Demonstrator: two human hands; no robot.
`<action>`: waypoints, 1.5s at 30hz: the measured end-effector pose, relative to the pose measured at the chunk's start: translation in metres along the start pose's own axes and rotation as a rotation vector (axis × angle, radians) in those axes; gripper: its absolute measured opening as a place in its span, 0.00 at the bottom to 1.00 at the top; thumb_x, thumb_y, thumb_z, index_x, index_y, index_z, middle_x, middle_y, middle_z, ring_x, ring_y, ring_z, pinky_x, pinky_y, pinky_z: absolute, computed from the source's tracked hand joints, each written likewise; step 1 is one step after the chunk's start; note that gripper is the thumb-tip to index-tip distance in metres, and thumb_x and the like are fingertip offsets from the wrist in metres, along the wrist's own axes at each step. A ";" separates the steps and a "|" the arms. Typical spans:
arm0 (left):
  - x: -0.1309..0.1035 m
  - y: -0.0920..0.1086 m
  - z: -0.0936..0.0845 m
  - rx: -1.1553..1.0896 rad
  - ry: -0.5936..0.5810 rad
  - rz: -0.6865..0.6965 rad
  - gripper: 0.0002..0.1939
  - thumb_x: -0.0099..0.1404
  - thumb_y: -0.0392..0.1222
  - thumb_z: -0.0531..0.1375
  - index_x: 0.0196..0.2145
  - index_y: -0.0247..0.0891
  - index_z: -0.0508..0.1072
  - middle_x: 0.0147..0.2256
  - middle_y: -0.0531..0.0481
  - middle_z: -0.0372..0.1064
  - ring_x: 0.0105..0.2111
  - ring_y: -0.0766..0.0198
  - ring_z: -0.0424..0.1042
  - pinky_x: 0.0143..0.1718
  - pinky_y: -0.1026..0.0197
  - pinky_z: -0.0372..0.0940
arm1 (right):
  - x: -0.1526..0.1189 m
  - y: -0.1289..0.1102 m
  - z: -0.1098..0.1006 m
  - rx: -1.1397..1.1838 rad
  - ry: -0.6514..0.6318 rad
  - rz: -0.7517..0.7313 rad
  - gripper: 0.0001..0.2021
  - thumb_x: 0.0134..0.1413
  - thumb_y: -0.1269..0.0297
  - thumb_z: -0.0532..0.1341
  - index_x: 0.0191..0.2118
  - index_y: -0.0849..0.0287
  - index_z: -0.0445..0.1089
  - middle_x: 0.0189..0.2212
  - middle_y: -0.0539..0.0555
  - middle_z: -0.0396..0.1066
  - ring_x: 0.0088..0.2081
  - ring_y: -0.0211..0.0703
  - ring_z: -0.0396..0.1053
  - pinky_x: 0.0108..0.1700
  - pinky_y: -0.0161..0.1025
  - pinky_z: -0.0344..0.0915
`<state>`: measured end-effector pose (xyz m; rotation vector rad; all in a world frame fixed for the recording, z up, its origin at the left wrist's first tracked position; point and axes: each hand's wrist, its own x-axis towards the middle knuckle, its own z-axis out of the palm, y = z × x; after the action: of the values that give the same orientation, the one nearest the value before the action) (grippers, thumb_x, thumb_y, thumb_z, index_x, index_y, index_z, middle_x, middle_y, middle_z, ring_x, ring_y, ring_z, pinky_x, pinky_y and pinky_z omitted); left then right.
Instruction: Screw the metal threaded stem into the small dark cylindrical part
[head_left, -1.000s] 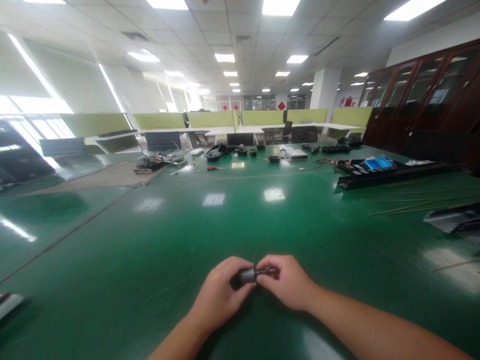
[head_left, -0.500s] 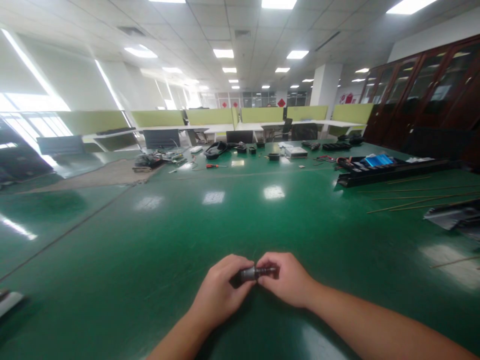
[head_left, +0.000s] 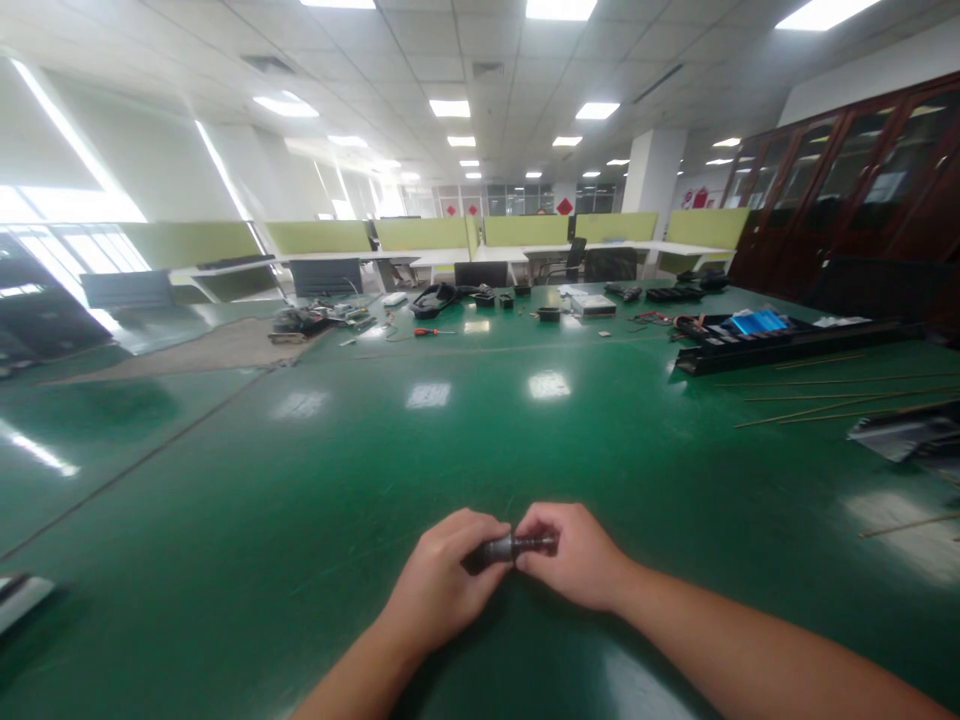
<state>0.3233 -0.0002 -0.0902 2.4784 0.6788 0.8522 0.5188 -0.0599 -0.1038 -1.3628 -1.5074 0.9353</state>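
A dark cylindrical metal part [head_left: 498, 549] lies level between my hands, low in the middle of the head view, over the green table [head_left: 360, 450]. My left hand [head_left: 448, 572] is closed round its wider left end, with the thumb and fingers wrapped about it. The narrower right end, which looks ringed or threaded, is pinched between the thumb and fingers of my right hand [head_left: 574, 556]. Both hands are close together, fingertips almost touching. The palms hide the outer ends of the part.
A screwdriver [head_left: 426, 332] with an orange handle lies far back. Behind it stand small black boxes [head_left: 549, 314]. At the right are a long black channel [head_left: 780, 350], thin rods [head_left: 840, 400] and a metal piece [head_left: 900, 432]. A white-edged object [head_left: 21, 600] sits at the left edge.
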 end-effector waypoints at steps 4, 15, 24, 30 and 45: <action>-0.001 0.000 -0.001 0.002 0.003 0.000 0.10 0.62 0.33 0.62 0.42 0.42 0.76 0.38 0.48 0.75 0.38 0.61 0.73 0.41 0.60 0.68 | 0.001 0.000 -0.001 -0.012 0.006 0.003 0.05 0.44 0.73 0.65 0.31 0.59 0.73 0.27 0.48 0.74 0.29 0.38 0.70 0.31 0.32 0.63; 0.000 0.001 -0.001 -0.009 0.003 0.011 0.10 0.62 0.33 0.62 0.42 0.41 0.76 0.38 0.48 0.75 0.38 0.60 0.73 0.41 0.59 0.68 | 0.000 0.002 0.000 -0.027 0.014 -0.004 0.05 0.43 0.73 0.65 0.30 0.59 0.73 0.26 0.48 0.73 0.28 0.38 0.69 0.31 0.31 0.61; 0.000 0.001 -0.002 -0.006 0.025 0.039 0.10 0.62 0.33 0.61 0.42 0.40 0.76 0.38 0.46 0.75 0.38 0.60 0.74 0.41 0.59 0.70 | 0.000 0.001 -0.001 -0.005 0.015 -0.005 0.04 0.45 0.72 0.66 0.31 0.60 0.73 0.27 0.49 0.74 0.29 0.39 0.71 0.33 0.32 0.64; -0.001 -0.001 -0.003 0.005 0.035 0.041 0.11 0.61 0.34 0.63 0.42 0.41 0.77 0.38 0.46 0.75 0.38 0.60 0.74 0.41 0.60 0.70 | 0.000 0.001 0.000 -0.005 0.016 -0.006 0.03 0.47 0.69 0.66 0.31 0.60 0.73 0.28 0.50 0.75 0.30 0.40 0.71 0.33 0.33 0.65; 0.001 -0.001 -0.005 0.013 0.030 0.025 0.09 0.61 0.36 0.63 0.41 0.40 0.77 0.38 0.45 0.76 0.38 0.59 0.75 0.41 0.59 0.71 | 0.000 0.001 0.000 0.010 0.031 0.014 0.02 0.48 0.69 0.66 0.31 0.60 0.73 0.27 0.50 0.75 0.30 0.40 0.71 0.32 0.33 0.64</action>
<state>0.3208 0.0024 -0.0869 2.4950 0.6675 0.8986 0.5188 -0.0596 -0.1050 -1.3760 -1.4697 0.9250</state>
